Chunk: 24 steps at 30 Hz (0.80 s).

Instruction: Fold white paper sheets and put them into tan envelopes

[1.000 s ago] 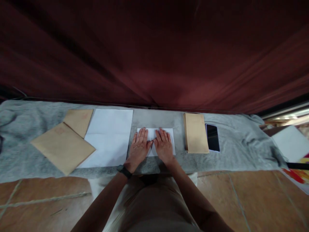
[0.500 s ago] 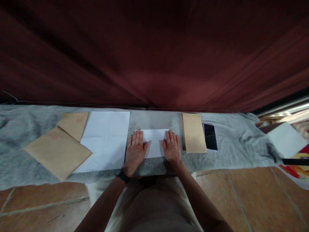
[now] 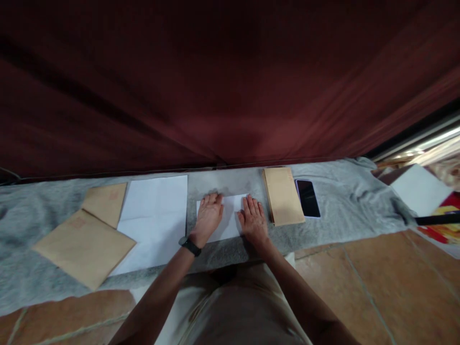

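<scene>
A folded white sheet of paper (image 3: 230, 218) lies flat on the grey cloth in front of me. My left hand (image 3: 209, 215), with a dark watch on its wrist, rests palm down over the sheet's left part, its fingers slightly bent and reaching the far edge. Flat on the right end of the sheet is my right hand (image 3: 254, 220), fingers stretched out and thumb apart. Neither hand grips anything. To the left lie larger white sheets (image 3: 154, 215) with faint creases. A stack of brown envelopes (image 3: 285, 196) sits just right of my right hand.
Two brown envelopes (image 3: 84, 247) overlap the white sheets at the far left. A phone (image 3: 308, 199) lies beside the envelope stack. Grey cloth (image 3: 345, 196) covers the narrow table, backed by a dark red curtain (image 3: 230, 96). A white box-like object (image 3: 420, 189) stands far right.
My left hand has moved inward to the right across the folded sheet, its fingers now more bent. My right hand stays flat in place. The view has tilted slightly.
</scene>
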{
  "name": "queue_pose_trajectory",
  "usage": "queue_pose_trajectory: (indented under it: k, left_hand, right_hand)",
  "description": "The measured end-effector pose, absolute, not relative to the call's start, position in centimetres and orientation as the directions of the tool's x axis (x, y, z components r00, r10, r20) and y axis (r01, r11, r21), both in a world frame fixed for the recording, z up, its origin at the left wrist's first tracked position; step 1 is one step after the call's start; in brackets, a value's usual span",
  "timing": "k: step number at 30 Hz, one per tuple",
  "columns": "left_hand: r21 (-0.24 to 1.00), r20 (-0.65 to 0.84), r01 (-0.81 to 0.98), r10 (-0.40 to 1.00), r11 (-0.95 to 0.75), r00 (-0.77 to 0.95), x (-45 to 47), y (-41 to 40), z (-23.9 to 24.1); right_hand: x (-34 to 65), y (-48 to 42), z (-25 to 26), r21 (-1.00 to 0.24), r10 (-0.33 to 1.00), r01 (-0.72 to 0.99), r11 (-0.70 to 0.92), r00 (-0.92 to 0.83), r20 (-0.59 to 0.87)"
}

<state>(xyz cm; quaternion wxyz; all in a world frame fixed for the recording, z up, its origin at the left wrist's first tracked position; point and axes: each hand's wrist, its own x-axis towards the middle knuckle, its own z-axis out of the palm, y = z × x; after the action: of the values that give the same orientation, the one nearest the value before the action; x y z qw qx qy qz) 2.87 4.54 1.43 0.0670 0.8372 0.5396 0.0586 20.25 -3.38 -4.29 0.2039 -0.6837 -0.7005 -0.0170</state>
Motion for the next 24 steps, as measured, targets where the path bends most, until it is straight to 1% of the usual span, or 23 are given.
queue_pose_trajectory:
  k: [3,6,7,8,10,12,13,15,16,17,19,20,21,24]
  left_hand:
    - [0.168,-0.022,0.901,0.912,-0.401,0.41,2.8,5.5,2.3]
    - [0.206,-0.073,0.899,0.91,-0.388,0.409,2.9,6.7,2.9]
    - [0.239,-0.084,0.895,0.91,-0.376,0.405,2.9,7.1,2.9]
    - [0.3,-0.093,0.887,0.915,-0.351,0.393,2.9,7.5,3.0]
    - [0.457,-0.108,0.847,0.928,-0.272,0.357,2.8,8.1,3.0]
    - [0.58,-0.126,0.792,0.94,-0.188,0.316,2.2,8.4,3.0]
    - [0.613,-0.136,0.774,0.944,-0.158,0.3,1.8,8.5,3.1]
    - [0.643,-0.149,0.756,0.949,-0.122,0.279,0.6,8.5,3.2]
    - [0.701,-0.15,0.709,0.959,-0.069,0.242,-0.1,8.4,3.2]
    - [0.78,-0.153,0.626,0.972,0.006,0.181,-0.8,8.2,3.1]
    - [0.91,-0.176,0.384,0.984,0.155,0.02,-2.1,7.4,2.9]
    - [0.941,-0.2,0.266,0.978,0.208,-0.055,-2.5,6.8,2.6]
    - [0.953,-0.224,0.184,0.968,0.241,-0.11,-2.7,6.1,2.2]
    - [0.947,-0.278,0.116,0.944,0.3,-0.176,-2.6,3.6,0.8]
  right_hand:
    - [20.3,-3.3,-4.2,-0.267,0.955,0.962,0.061,0.022,0.296]
    - [20.4,-3.3,-3.9,-0.275,0.962,0.96,0.058,0.02,0.273]
    - [20.4,-3.3,-3.9,-0.28,0.964,0.958,0.058,0.019,0.265]
    - [20.5,-3.3,-3.8,-0.287,0.966,0.956,0.06,0.017,0.258]
    - [20.6,-3.2,-3.8,-0.31,0.968,0.949,0.064,0.017,0.251]
    - [20.8,-3.1,-3.7,-0.349,0.967,0.934,0.075,0.017,0.253]
    - [21.0,-3.0,-3.6,-0.373,0.966,0.924,0.082,0.018,0.258]
    - [21.3,-2.7,-3.3,-0.426,0.961,0.899,0.098,0.025,0.274]
    - [21.5,-2.6,-3.1,-0.451,0.958,0.886,0.106,0.029,0.284]
    - [21.7,-2.4,-2.7,-0.473,0.955,0.874,0.111,0.038,0.294]
    - [22.0,-2.1,-2.0,-0.501,0.948,0.858,0.116,0.054,0.313]
    - [22.0,-2.1,-1.6,-0.507,0.946,0.854,0.12,0.057,0.32]
    - [22.0,-2.0,-1.3,-0.508,0.944,0.853,0.124,0.057,0.326]
    - [21.5,-2.2,-0.7,-0.498,0.945,0.854,0.151,0.023,0.328]
